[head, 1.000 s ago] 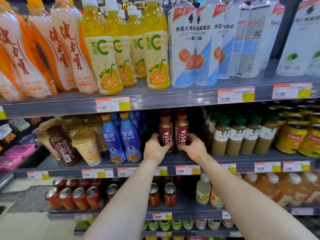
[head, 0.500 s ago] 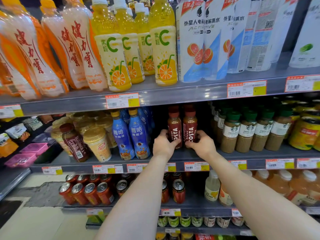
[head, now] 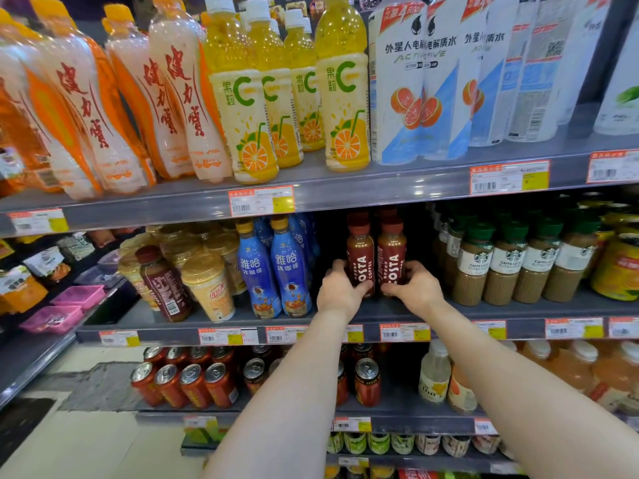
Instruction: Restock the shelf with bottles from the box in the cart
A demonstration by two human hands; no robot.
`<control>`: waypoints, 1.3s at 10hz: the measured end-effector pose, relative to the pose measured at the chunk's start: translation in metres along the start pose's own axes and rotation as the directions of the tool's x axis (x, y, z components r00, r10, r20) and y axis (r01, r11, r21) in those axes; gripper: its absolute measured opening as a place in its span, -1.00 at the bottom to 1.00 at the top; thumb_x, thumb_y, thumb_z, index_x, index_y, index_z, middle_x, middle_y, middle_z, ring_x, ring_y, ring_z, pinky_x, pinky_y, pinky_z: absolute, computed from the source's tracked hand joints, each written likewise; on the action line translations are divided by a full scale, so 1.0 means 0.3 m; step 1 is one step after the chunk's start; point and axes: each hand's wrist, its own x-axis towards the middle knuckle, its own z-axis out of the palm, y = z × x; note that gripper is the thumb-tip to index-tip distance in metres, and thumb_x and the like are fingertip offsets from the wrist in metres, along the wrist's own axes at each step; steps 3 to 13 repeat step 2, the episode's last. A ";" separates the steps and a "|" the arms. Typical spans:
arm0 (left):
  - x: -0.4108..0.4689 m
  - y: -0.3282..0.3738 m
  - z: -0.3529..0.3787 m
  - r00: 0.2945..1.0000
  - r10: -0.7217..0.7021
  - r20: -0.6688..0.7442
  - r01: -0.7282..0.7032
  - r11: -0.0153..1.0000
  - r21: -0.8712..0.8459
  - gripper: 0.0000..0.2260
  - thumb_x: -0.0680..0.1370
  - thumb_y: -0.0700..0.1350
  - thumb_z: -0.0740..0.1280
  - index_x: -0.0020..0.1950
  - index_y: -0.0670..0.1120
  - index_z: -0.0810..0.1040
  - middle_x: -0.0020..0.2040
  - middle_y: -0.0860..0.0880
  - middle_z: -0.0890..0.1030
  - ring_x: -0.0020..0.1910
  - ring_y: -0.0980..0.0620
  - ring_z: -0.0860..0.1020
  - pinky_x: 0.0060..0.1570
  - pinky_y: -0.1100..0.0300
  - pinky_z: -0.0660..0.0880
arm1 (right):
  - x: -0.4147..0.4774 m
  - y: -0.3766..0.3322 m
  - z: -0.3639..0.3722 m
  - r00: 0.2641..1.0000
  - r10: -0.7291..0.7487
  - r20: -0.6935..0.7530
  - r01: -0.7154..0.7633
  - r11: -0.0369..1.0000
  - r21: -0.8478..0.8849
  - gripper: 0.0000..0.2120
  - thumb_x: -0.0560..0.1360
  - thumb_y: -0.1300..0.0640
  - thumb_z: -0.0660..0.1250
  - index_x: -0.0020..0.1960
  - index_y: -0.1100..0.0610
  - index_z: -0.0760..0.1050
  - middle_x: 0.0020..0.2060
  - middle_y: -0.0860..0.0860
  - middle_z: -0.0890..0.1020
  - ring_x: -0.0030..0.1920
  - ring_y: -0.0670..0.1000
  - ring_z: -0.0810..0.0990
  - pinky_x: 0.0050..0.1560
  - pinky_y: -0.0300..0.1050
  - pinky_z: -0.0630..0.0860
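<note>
Nearest, both bare forearms reach up and forward. The left hand (head: 340,292) wraps the lower part of the left coffee bottle (head: 360,250), thumb across the front and fingers curled behind. The right hand (head: 413,290) holds the right coffee bottle (head: 391,254) in the same way from the other side. Both grips are narrow and closed on the bottles.

Over the last second very little has changed. The hands were already on these two bottles and have stayed there, and the bottles stand upright, side by side and touching, in the same slot as before. That slot is just to the right of the blue bottles (head: 273,271), on the same middle shelf (head: 166,337) and set a little further back from its front edge than they are. What has shifted is mostly the view, which has drawn in closer.

For the task, this looks like the end of a placement: the pair seems seated and is being squared up, with release the likely next step, though neither hand has let go yet. At least one more red cap shows behind the pair.

Further right of the blue bottles, past a dark gap, stand green-capped bottles (head: 501,267). Below the blue bottles lie rows of cans (head: 193,385). The box and cart are out of view.
</note>
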 end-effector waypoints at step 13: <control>-0.046 -0.029 -0.009 0.999 -0.034 -0.032 0.038 0.992 0.121 -0.34 0.53 0.12 0.46 0.51 -0.10 0.30 0.39 -0.15 0.47 0.35 -0.18 0.50 0.25 -0.07 0.50 | -0.021 -0.002 -0.006 0.997 0.037 -0.066 -0.039 0.999 -0.025 -0.25 0.33 0.03 0.61 0.41 0.21 0.38 0.22 0.12 0.61 0.23 0.12 0.58 0.20 -0.04 0.50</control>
